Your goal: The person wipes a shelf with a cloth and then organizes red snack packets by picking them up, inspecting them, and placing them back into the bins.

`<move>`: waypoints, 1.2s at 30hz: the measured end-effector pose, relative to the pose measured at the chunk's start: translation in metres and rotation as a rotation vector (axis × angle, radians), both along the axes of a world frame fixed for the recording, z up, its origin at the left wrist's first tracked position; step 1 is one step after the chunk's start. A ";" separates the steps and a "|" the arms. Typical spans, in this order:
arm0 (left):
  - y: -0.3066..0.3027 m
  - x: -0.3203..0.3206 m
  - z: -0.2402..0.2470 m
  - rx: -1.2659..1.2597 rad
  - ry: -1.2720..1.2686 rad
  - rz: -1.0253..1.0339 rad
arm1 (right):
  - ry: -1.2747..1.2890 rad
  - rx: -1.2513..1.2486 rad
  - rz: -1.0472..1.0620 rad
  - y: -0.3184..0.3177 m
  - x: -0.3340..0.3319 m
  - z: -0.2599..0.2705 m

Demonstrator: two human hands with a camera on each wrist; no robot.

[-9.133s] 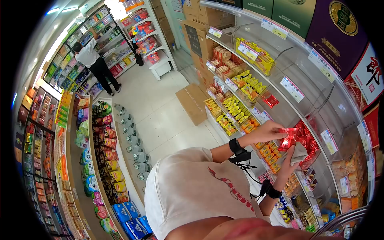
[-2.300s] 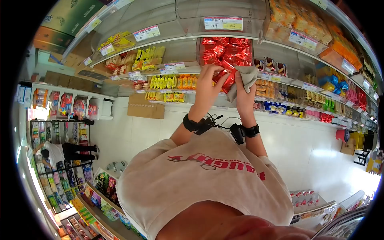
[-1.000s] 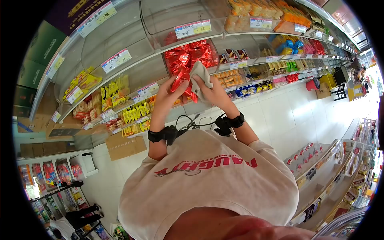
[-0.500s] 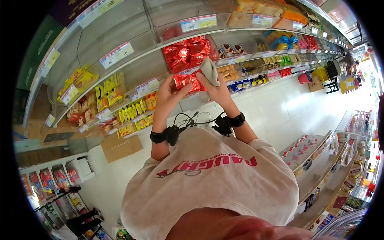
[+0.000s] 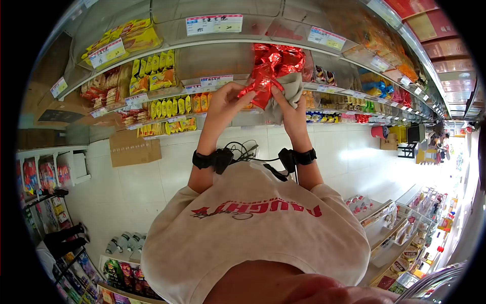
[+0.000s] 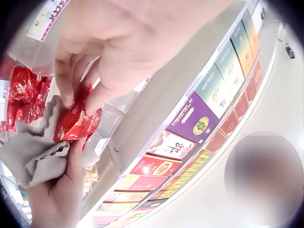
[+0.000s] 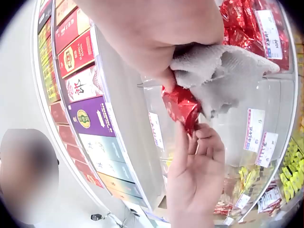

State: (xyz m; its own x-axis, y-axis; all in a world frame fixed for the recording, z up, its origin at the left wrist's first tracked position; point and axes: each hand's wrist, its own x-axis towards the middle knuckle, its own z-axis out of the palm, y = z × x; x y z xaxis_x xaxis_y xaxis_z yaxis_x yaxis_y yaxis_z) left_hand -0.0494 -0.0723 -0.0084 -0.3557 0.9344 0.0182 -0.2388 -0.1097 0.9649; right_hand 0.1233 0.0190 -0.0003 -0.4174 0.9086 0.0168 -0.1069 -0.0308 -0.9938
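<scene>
Both hands hold one shiny red foil packet in front of the shelf. The left hand pinches its left end; in the left wrist view the fingers and thumb of the left hand grip the packet from above. At the packet's other end, the right hand pinches it with the thumb and also holds a grey cloth. The right wrist view has the cloth bunched beside the packet, under the right hand. Just behind lies a bin of red packets.
Yellow snack packs fill bins to the left, with price labels along the shelf edges. A cardboard box lies on the floor. Black cables hang between the wrists. Another person's legs show at the lower left.
The head view has turned, so the shelves appear shifted. The red packet was held flatter and now tilts between the hands, and the cloth has come down beside it. Both hands keep their hold.
</scene>
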 end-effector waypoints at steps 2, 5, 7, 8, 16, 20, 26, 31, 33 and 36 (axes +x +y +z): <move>-0.001 -0.001 -0.011 -0.012 -0.090 -0.065 | 0.195 -0.174 -0.092 -0.009 -0.010 0.011; 0.005 0.010 -0.040 0.007 -0.040 -0.104 | 0.235 -0.178 -0.143 -0.018 -0.015 0.022; 0.007 0.020 -0.032 0.090 0.066 -0.076 | 0.075 0.017 -0.154 -0.022 -0.008 0.019; 0.007 0.024 -0.026 0.131 0.123 -0.065 | 0.047 0.085 -0.174 -0.019 -0.005 0.016; 0.017 0.043 0.007 0.021 0.047 -0.112 | -0.165 0.228 0.082 0.011 0.059 0.010; 0.044 0.094 -0.002 0.082 0.256 0.183 | 0.095 0.019 -0.094 0.025 0.095 0.011; 0.085 0.188 0.007 0.110 0.609 0.075 | 0.151 -0.157 -0.009 0.035 0.154 0.011; 0.108 0.233 0.007 0.034 0.302 0.082 | 0.086 -0.269 0.020 0.058 0.205 -0.017; 0.111 0.246 0.014 0.010 0.347 0.084 | 0.140 -0.134 0.024 0.061 0.218 -0.021; 0.114 0.259 0.022 -0.083 0.298 0.046 | 0.255 0.004 -0.054 0.075 0.222 -0.019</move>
State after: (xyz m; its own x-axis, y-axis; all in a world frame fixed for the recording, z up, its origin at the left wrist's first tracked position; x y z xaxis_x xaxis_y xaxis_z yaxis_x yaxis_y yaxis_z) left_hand 0.2096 0.0422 0.0134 -0.3882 0.9201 0.0525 0.0590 -0.0320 0.9977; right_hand 0.3450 0.0939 -0.0191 -0.3498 0.9292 0.1188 -0.3555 -0.0143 -0.9346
